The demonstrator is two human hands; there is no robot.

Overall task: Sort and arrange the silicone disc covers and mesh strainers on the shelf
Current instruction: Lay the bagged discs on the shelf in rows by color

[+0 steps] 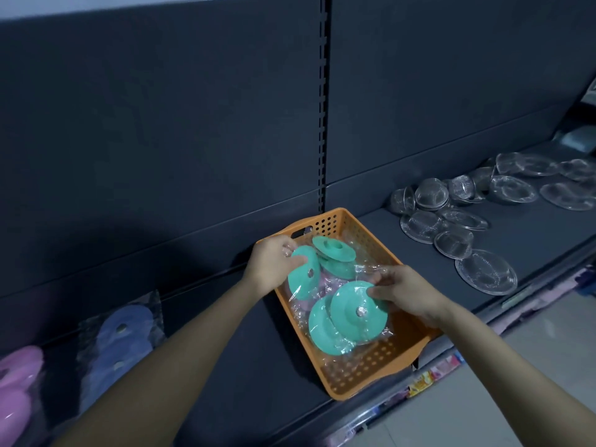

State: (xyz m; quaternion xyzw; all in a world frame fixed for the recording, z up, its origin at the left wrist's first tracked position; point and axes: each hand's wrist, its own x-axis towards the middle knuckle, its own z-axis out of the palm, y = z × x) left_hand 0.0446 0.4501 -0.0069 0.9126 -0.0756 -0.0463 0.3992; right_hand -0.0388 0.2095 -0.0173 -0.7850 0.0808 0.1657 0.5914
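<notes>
An orange perforated basket (pixel 371 369) sits on the dark shelf (pixel 245 356) and holds several teal silicone disc covers in clear plastic wrap. My left hand (pixel 269 264) pinches the upper edge of one wrapped teal disc (pixel 303 279) over the basket's far left side. My right hand (pixel 404 290) pinches the rim of another wrapped teal disc (pixel 353 312), which overlaps a further teal disc (pixel 322 330) below it. Two more teal discs (pixel 335 250) lie at the basket's far end. Several mesh strainers (pixel 451 221) are spread loosely on the shelf to the right.
Blue-purple disc covers (pixel 125 337) and pink disc covers (pixel 17 379) lie on the shelf at the lower left. The shelf's dark back panel (pixel 193 124) rises behind everything. The shelf's front edge (pixel 451 343) runs diagonally, with floor beyond at the lower right.
</notes>
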